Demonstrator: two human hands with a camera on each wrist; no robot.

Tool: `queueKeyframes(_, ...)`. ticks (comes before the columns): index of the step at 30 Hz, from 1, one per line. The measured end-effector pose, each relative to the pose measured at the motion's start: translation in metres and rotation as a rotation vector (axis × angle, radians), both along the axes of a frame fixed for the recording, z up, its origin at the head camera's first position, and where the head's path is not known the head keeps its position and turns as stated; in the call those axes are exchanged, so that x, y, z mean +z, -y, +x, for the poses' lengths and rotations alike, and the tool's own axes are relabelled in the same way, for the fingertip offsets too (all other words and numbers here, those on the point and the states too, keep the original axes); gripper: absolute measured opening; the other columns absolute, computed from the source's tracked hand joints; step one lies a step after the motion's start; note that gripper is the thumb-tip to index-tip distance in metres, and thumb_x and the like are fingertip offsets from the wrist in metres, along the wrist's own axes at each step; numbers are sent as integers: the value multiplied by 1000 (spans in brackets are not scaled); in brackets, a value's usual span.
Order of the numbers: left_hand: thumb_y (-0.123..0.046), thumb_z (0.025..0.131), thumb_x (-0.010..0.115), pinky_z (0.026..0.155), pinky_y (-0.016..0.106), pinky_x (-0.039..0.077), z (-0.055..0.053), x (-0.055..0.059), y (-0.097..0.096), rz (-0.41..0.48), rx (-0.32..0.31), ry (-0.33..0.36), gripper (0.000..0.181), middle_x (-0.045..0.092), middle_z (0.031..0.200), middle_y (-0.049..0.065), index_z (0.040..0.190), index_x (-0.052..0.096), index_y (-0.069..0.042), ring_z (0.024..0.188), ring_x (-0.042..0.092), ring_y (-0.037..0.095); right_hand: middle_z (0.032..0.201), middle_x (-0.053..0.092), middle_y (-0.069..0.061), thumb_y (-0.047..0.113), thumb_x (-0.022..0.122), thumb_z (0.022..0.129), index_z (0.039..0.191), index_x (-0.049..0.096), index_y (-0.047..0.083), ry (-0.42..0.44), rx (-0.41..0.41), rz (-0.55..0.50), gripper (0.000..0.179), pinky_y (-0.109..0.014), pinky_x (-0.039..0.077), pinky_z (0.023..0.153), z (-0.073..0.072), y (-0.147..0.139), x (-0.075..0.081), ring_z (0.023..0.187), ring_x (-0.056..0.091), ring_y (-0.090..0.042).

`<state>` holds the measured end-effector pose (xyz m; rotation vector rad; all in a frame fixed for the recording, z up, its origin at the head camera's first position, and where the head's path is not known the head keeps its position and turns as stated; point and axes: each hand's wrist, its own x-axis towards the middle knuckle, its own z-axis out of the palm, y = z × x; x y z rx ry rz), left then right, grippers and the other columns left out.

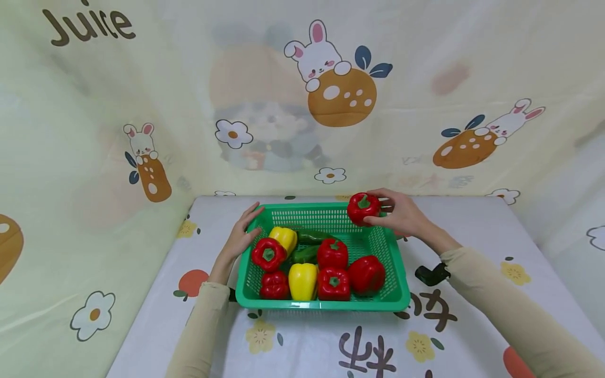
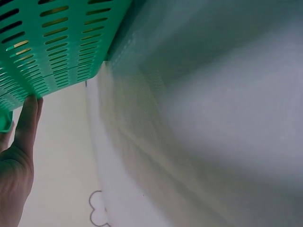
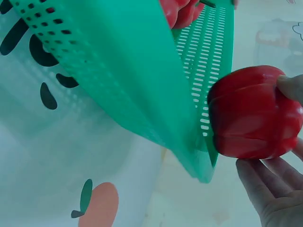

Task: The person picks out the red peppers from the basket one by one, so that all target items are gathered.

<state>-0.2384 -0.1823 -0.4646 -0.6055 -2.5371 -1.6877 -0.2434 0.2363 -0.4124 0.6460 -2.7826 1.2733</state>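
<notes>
A green plastic basket [image 1: 323,304] stands on the table with peppers in it. My left hand [image 1: 240,239] holds its left side near the far corner, thumb over the rim and fingers along the outer wall. Above the far right corner, my right hand [image 1: 402,211] grips a red bell pepper [image 1: 362,211] between thumb and fingers, its green stem facing the head camera. In the right wrist view this pepper [image 3: 251,116] is beside the basket's rim. Inside the basket lie several red bell peppers [image 1: 332,254], yellow bell peppers [image 1: 303,281] and long green peppers [image 1: 312,237].
A white patterned cloth [image 1: 302,346] covers the table under the basket. Behind it hangs a curtain [image 1: 406,152] printed with rabbits and flowers, with more of it at both sides. A black strap piece [image 1: 432,274] shows at the right wrist.
</notes>
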Motion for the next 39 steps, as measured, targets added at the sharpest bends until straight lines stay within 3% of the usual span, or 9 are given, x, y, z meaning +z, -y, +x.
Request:
queueKeyframes(7, 11, 87, 53, 113, 63, 19, -1, 0, 0, 10, -2, -2, 55, 25, 156, 28, 141, 41, 14, 145, 19, 45, 129, 60, -21, 23, 79, 84, 136, 53, 1, -58, -80, -51, 63, -54, 54, 84, 1, -12, -2, 106, 63, -41)
queueKeyframes(15, 12, 88, 52, 113, 62, 19, -1, 0, 1, 19, -4, 5, 55, 25, 157, 26, 142, 43, 11, 146, 19, 43, 138, 52, -24, 25, 76, 86, 145, 44, -1, -57, -211, -65, 72, -55, 54, 85, 2, -27, -2, 110, 59, -43)
queueKeyframes(19, 12, 88, 53, 114, 62, 18, -2, 0, 1, 25, -2, 6, 55, 25, 157, 26, 142, 43, 11, 146, 19, 42, 141, 50, -25, 26, 75, 87, 146, 42, -1, -47, -271, -79, 72, -34, 56, 81, 2, -39, -4, 113, 58, -45)
queueKeyframes(23, 11, 87, 53, 113, 63, 18, -2, -1, 0, 19, 3, 5, 55, 25, 156, 29, 141, 42, 14, 146, 19, 44, 143, 47, -24, 28, 75, 88, 147, 41, 1, -12, -338, -115, 74, -15, 49, 72, 2, -51, -10, 117, 55, -46)
queueKeyframes(25, 11, 87, 53, 113, 63, 18, -1, -1, 0, 17, 4, 5, 55, 25, 156, 30, 141, 42, 14, 145, 19, 44, 144, 47, -23, 29, 76, 87, 148, 41, 3, 7, -366, -120, 74, -15, 48, 72, 1, -56, -12, 119, 53, -45)
queueKeyframes(32, 11, 88, 51, 112, 64, 20, 1, 1, 0, 12, 4, 4, 54, 25, 157, 28, 142, 42, 12, 145, 20, 45, 145, 45, -23, 31, 75, 87, 148, 39, 3, 35, -407, -101, 76, -34, 55, 81, 0, -65, -21, 122, 50, -45)
queueKeyframes(39, 13, 89, 51, 113, 63, 19, 1, 2, 0, 26, -7, 6, 55, 24, 157, 28, 142, 42, 11, 145, 19, 44, 143, 44, -26, 34, 74, 88, 148, 37, 1, 50, -438, -106, 78, -27, 52, 74, 2, -72, -29, 122, 48, -49)
